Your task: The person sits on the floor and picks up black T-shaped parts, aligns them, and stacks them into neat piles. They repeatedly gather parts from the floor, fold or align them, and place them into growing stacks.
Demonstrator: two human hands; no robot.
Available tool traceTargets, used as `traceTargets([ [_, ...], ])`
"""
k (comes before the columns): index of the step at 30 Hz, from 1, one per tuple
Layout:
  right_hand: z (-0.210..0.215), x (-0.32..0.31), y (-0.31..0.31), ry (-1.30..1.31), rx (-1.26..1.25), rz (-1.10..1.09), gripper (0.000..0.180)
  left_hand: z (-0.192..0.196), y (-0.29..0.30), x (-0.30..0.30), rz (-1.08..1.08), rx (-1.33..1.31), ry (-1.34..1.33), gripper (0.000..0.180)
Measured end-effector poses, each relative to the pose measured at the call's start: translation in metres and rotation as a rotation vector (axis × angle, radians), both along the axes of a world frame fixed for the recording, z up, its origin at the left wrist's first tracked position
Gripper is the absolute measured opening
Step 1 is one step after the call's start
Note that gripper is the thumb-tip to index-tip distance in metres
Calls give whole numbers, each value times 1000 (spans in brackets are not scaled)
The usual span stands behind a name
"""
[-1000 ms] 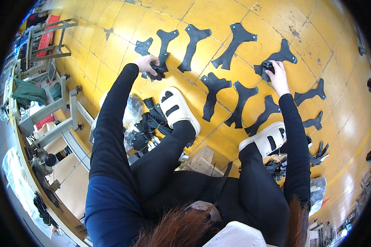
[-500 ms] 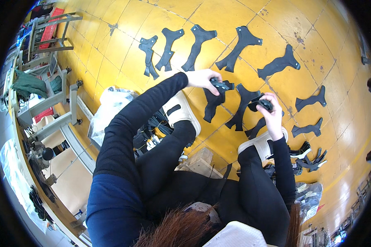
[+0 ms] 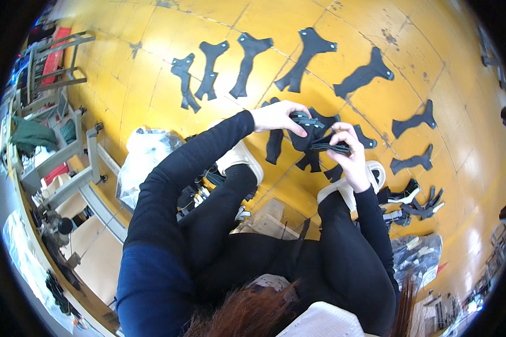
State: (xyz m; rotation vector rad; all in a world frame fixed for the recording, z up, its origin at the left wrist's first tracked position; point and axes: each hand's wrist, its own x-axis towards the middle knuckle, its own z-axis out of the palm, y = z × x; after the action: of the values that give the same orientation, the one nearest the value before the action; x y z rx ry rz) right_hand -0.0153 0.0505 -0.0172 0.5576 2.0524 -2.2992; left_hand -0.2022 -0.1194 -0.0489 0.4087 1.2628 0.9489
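Observation:
Between my knees, my left hand [image 3: 282, 117] is closed on a small stack of black fabric pieces [image 3: 302, 136], whose layered edges show near the thumb. Close beside it, my right hand [image 3: 349, 153] pinches another black fabric stack [image 3: 330, 147], its folded layers pointing toward the left hand. The two stacks meet or overlap; whether they touch is hard to tell. Below them on the floor lie more dark Y-shaped fabric pieces [image 3: 274, 145], partly hidden by my hands.
Similar fabric pieces [image 3: 305, 59] lie spread in an arc on the yellow tiled floor [image 3: 208, 22]. Bundled dark straps [image 3: 424, 208] lie by my right shoe [image 3: 327, 194]. A clear plastic bag [image 3: 146, 154] is at left, near a workbench frame [image 3: 98, 208]. Another bag [image 3: 419, 255] is at right.
My hands have come closer together, the right moving left with its stack toward the left hand's stack. The view has shifted slightly, so the floor pieces appear farther left.

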Motion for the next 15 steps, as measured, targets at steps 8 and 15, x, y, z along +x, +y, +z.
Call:
traceTargets([
  [8, 6, 2, 11, -86, -111, -20, 22, 18, 13, 1, 28, -17, -31, 38],
  [15, 3, 1, 3, -83, -276, -139, 58, 23, 23, 15, 49, 76, -5, 33],
])
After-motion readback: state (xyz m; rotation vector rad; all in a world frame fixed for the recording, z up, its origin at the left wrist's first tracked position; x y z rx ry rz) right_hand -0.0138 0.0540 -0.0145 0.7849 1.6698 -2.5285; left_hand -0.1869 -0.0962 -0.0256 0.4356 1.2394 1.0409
